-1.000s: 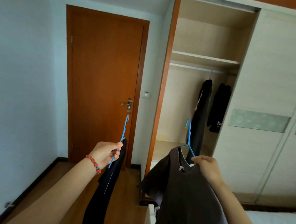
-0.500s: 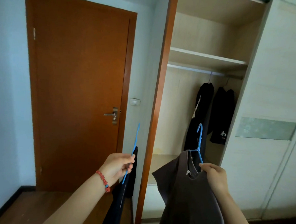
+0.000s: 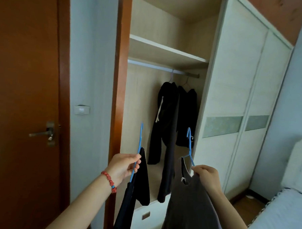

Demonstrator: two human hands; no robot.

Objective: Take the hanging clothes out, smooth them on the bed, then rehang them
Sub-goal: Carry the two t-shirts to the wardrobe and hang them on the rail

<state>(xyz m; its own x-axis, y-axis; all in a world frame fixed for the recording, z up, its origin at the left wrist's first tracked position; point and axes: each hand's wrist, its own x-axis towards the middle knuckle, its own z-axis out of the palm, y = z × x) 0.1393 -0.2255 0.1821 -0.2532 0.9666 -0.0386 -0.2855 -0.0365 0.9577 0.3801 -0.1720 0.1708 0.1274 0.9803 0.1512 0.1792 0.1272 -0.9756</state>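
Observation:
My left hand (image 3: 124,166) grips a blue hanger (image 3: 139,145) that carries a black garment (image 3: 133,197), held in front of the open wardrobe. My right hand (image 3: 205,176) grips the shoulder of a second blue hanger (image 3: 189,146) with a dark grey T-shirt (image 3: 190,212) on it. Both hanger hooks point up, well below the clothes rail (image 3: 149,65). On that rail hang dark clothes (image 3: 174,115) on two hangers toward the right.
A wooden door (image 3: 25,90) is shut at the left, with a light switch (image 3: 82,110) beside it. The wardrobe has a shelf (image 3: 164,51) above the rail, drawers (image 3: 146,217) below, and sliding doors (image 3: 235,101) to the right. A bed (image 3: 281,219) lies at the lower right.
The view has swung right and closer to the wardrobe. Both hands have carried their hangers and clothes toward the open wardrobe section.

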